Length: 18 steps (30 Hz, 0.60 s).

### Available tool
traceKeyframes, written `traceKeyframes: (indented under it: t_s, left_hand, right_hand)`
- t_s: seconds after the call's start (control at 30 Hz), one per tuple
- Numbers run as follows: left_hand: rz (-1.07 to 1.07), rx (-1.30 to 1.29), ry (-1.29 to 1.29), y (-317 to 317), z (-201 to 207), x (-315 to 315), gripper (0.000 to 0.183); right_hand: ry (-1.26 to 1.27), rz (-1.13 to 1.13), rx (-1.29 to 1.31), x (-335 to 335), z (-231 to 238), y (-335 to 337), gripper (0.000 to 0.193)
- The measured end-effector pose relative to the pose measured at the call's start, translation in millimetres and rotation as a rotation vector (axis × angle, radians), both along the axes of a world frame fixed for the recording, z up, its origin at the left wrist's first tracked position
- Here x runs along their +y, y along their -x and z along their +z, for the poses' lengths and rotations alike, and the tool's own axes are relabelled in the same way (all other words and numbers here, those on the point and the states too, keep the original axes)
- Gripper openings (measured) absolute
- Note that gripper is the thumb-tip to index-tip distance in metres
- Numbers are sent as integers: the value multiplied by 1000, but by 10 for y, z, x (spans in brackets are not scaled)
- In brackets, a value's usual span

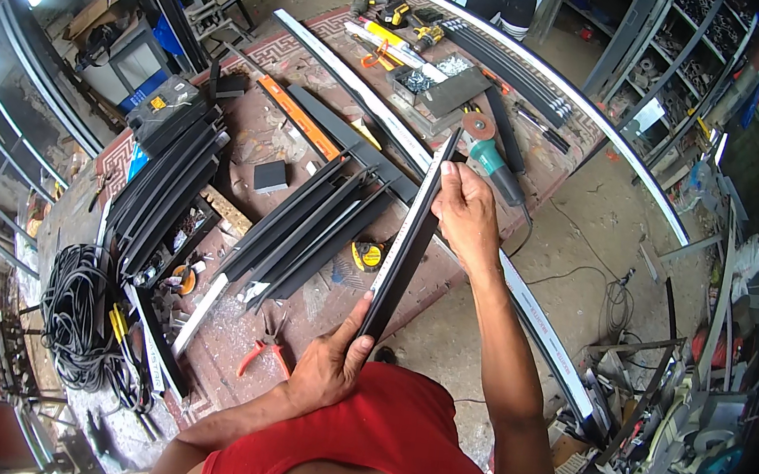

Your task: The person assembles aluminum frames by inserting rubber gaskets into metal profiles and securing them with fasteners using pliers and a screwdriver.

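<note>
With both my hands I hold a long slim black bar point(412, 252), by its look metal, with a narrow white strip along one face. It slants in front of me, its far end between 12 and 1 o'clock, its near end between 6 and 7. My right hand point(466, 212), at 2 o'clock from the bar's middle, is closed around the upper part, with the thumb beside the white strip. My left hand point(330, 368), at 7 o'clock, grips the lower end, close to my red sleeveless shirt point(355, 433). Whether the bar also rests on the worn reddish table point(220, 341), I cannot tell.

To hold it well, I think the two hands should share the weight, far apart as they are, so that the bar does not twist. A firm but not hard grip is enough, and the fingers should leave the white strip readable. I would also mind the far end: the teal angle grinder with a reddish disc point(493, 164) lies near it, at 1 o'clock. At 9 o'clock the loose matt black strips point(306, 219) could be knocked, and the round yellow tape measure point(366, 255) lies just beside my bar, nearer to 8.
</note>
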<state>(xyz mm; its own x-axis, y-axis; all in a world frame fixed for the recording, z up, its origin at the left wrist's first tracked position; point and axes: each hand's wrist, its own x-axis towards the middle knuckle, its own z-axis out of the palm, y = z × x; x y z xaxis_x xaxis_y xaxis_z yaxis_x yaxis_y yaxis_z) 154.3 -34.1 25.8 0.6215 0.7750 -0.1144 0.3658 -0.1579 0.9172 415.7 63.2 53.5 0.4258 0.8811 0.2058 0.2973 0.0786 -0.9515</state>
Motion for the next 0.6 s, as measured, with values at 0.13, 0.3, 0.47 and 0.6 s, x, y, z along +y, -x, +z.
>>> traceKeyframes:
  t_s: [0.13,0.3,0.47,0.6]
  left_hand:
    - [104,-154,-536,-114,-603,305,61]
    - [150,-717,927,77,-174,839,86]
    - [-3,-894,1122,283,-265,913,92]
    - [2,-732,1007,327,-283,734,97]
  right_hand:
    - [210,302,32,-71,146,312,25]
    - [-117,51,129,-427,308,336,26]
    - [149,144,503,-186,-89,447,57]
    - [163,380,785,-99,-452,879,51]
